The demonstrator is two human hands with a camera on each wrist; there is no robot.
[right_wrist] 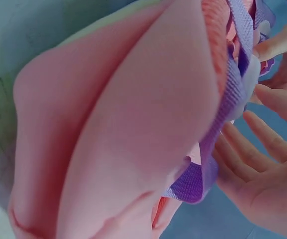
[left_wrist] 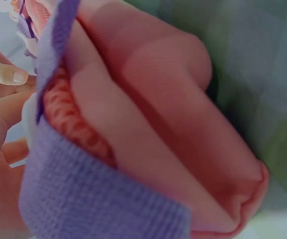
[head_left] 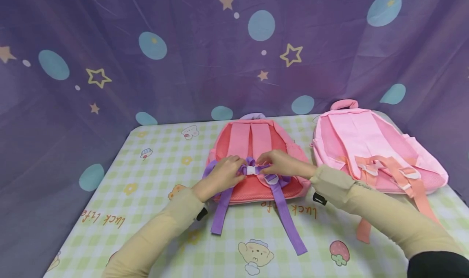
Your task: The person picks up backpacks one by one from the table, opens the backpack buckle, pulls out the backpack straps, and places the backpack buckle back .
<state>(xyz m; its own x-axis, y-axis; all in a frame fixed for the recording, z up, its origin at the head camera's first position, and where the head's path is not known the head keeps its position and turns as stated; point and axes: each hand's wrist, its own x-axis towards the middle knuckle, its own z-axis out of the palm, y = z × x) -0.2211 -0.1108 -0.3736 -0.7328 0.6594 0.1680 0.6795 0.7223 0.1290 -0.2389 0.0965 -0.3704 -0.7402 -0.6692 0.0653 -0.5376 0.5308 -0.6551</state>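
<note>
A small coral-pink backpack (head_left: 234,135) lies back side up, its purple webbing straps (head_left: 286,217) trailing toward me. Across its middle runs a purple strap with a white side-release buckle (head_left: 250,170), its halves together. My left hand (head_left: 222,175) pinches the strap at the buckle's left end. From the other side, my right hand (head_left: 281,164) holds the strap by the buckle's right end, thumb and forefinger on it. In the right wrist view, the other fingers (right_wrist: 255,149) of this hand are spread loosely. A white strap adjuster (head_left: 272,179) sits just below the right hand.
To the right lies a lighter pink backpack (head_left: 355,135) with orange straps (head_left: 421,196) and white buckles, partly behind my right forearm. Both bags rest on a table with a green checked cloth (head_left: 157,164). A purple star-patterned curtain (head_left: 205,46) hangs behind.
</note>
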